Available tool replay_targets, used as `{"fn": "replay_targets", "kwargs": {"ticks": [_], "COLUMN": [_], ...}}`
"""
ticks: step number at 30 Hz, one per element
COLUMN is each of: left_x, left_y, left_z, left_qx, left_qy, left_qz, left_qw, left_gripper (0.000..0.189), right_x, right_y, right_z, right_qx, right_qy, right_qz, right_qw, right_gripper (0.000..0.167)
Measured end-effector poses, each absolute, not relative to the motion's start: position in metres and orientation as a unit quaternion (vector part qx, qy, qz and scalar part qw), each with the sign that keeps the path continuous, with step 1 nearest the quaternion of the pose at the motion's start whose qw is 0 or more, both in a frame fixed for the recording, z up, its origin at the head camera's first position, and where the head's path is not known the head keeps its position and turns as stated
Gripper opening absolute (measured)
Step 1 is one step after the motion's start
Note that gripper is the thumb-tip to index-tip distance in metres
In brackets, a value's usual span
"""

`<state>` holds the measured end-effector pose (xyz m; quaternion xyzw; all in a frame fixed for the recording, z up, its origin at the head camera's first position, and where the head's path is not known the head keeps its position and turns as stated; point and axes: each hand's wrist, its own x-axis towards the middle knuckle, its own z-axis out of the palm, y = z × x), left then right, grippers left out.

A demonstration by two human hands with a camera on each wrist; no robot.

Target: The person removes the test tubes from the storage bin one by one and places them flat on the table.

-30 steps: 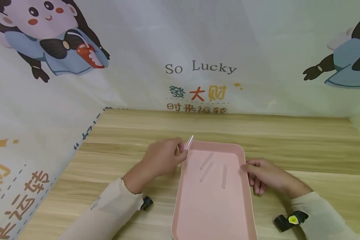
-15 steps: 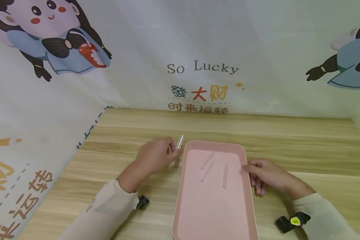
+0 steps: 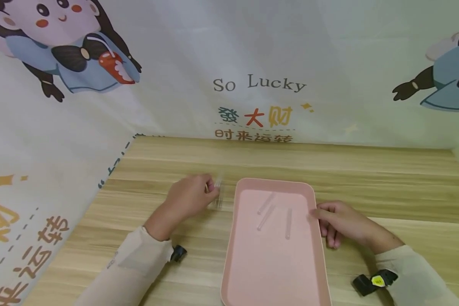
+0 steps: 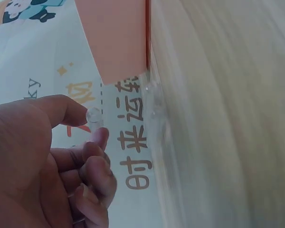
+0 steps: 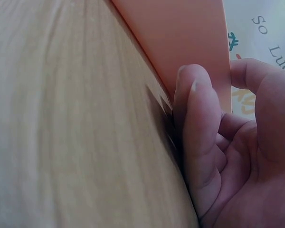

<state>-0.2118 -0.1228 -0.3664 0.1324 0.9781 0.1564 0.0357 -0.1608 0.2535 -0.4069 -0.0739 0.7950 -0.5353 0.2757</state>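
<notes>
Between thumb and index finger, my left hand (image 3: 191,196) pinches a slim clear test tube (image 4: 93,115) with a rounded end, low over the wood left of the pink tray (image 3: 275,267). At least one more clear tube (image 3: 219,199) seems to lie on the table just beside those fingers; it is faint, and how many lie there I cannot tell. Inside the tray's far half rest three clear tubes, one upright in view (image 3: 288,223) and two slanted. My right hand (image 3: 346,225) holds the tray's right edge, thumb at the rim and curled fingers against the outer wall.
The wood-grain table (image 3: 168,157) runs back to a printed cloth (image 3: 329,63) that stands as a wall behind and on the left. Both sleeves carry a black strapped device, such as the right wrist's camera (image 3: 374,281).
My left hand has carried the test tube from over the tray's far left corner leftward, down close to the table. The right hand stays at the tray's edge, and the tubes inside lie as before.
</notes>
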Motion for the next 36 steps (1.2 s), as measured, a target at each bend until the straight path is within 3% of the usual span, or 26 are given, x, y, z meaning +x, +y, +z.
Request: {"fn": "replay_targets", "kwargs": {"ticks": [19, 36], "left_x": [-0.215, -0.216], "left_y": [-0.139, -0.138], "left_z": [-0.373, -0.379], "left_qx": [0.124, 0.136], "left_qy": [0.98, 0.982], "left_qz": [0.134, 0.109], "left_qw": [0.08, 0.075], "left_gripper": [0.023, 0.028], "right_x": [-0.161, -0.159], "right_y": [0.25, 0.251], "right_z": [-0.407, -0.408], "right_qx": [-0.075, -0.074], "right_qy": [0.799, 0.801], "right_qz": [-0.529, -0.529], "right_qw": [0.275, 0.272], "right_gripper": [0.045, 0.045]}}
